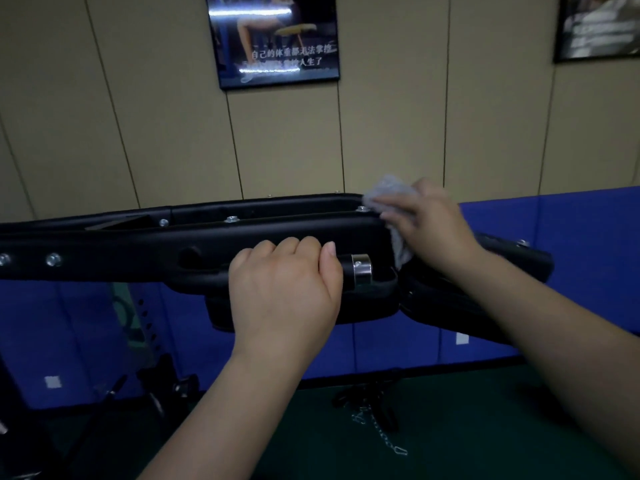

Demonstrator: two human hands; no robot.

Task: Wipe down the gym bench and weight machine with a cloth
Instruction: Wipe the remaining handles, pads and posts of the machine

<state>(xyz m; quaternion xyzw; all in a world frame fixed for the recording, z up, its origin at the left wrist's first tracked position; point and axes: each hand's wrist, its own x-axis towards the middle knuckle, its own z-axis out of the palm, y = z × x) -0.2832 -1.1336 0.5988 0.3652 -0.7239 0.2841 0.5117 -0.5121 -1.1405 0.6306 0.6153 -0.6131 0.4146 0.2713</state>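
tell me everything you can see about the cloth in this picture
The cloth is a small, pale grey rag with a nubby, towel-like texture. It is bunched under the right hand, which presses it against the right end of the black padded bench frame. One part sticks up past the fingertips; another hangs down below the palm beside the chrome-capped handle. Much of it is hidden by the hand.

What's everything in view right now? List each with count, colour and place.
machine frame: one, black, bolted, across the middle
handle: one, black with chrome collar, frame's right end
cloth: one, grey, on the frame's far right end
posters: two, dark-framed, on the beige wall
wall mats: blue, behind the frame
chain: one, silver, on the green floor
left hand: grips the handle
right hand: presses the cloth to the frame
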